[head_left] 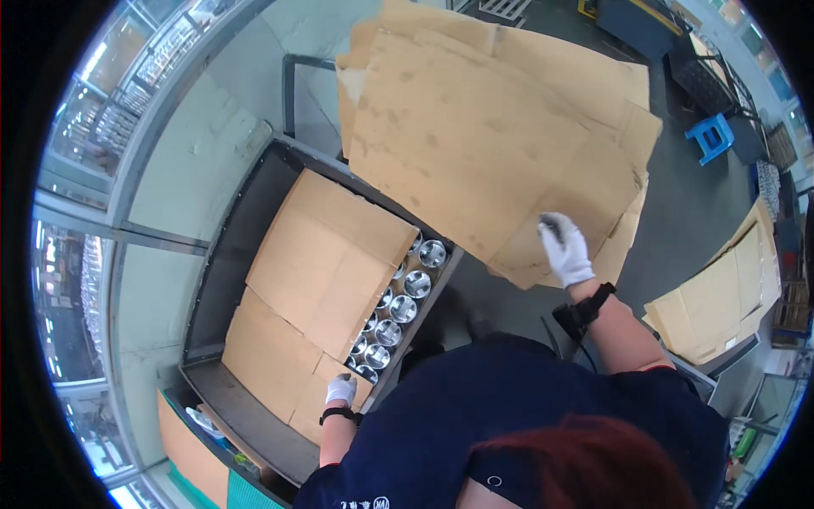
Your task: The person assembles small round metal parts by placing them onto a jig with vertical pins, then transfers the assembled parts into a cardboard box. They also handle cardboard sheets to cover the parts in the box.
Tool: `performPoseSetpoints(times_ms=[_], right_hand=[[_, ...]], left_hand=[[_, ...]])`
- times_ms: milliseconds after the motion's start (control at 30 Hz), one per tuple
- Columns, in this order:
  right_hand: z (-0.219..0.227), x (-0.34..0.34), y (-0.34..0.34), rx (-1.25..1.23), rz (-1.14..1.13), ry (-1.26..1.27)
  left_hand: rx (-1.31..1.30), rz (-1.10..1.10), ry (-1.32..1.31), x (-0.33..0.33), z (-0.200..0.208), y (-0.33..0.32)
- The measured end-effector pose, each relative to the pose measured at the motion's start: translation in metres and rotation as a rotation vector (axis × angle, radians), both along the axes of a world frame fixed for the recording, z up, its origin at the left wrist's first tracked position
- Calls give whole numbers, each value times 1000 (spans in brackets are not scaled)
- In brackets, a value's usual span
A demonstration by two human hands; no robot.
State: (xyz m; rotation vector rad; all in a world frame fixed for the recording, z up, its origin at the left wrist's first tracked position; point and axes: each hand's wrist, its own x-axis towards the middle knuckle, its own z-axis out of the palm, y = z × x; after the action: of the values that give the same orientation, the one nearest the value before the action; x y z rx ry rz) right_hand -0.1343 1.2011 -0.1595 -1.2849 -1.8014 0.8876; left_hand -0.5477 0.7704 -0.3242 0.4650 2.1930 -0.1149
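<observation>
Grey factory floor surrounds a dark bin (pixel 222 254) of metal cups (pixel 404 309). Right hand (pixel 565 248) grasps the big cardboard sheet (pixel 475 136); left hand (pixel 341 389) presses, without closing, on the near cardboard divider (pixel 280 360). Lifting appears underway; the next move calls for steadying.

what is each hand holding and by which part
Right hand grips the big cardboard sheet at its lower edge; left hand rests on the cardboard in the bin, grip unclear.

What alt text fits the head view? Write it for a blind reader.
A person's gloved right hand rests on a stack of cardboard sheets, while the left hand touches cardboard covering shiny metal cans in a dark bin.
</observation>
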Motion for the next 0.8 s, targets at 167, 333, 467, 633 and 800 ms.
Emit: performPoseSetpoints(times_ms=[167,333,467,633,800], right_hand=[[25,50,13,186,-199,121],[41,109,62,436,-547,345],[26,138,73,-50,-380,350],[23,141,82,-79,-388,447],[23,132,74,-95,-291,258]], left_hand=[[3,1,21,23,15,4],[91,-22,110,45,46,27],[72,-56,88,63,48,24],[-19,-19,87,82,47,14],[-23,-11,89,90,45,11]])
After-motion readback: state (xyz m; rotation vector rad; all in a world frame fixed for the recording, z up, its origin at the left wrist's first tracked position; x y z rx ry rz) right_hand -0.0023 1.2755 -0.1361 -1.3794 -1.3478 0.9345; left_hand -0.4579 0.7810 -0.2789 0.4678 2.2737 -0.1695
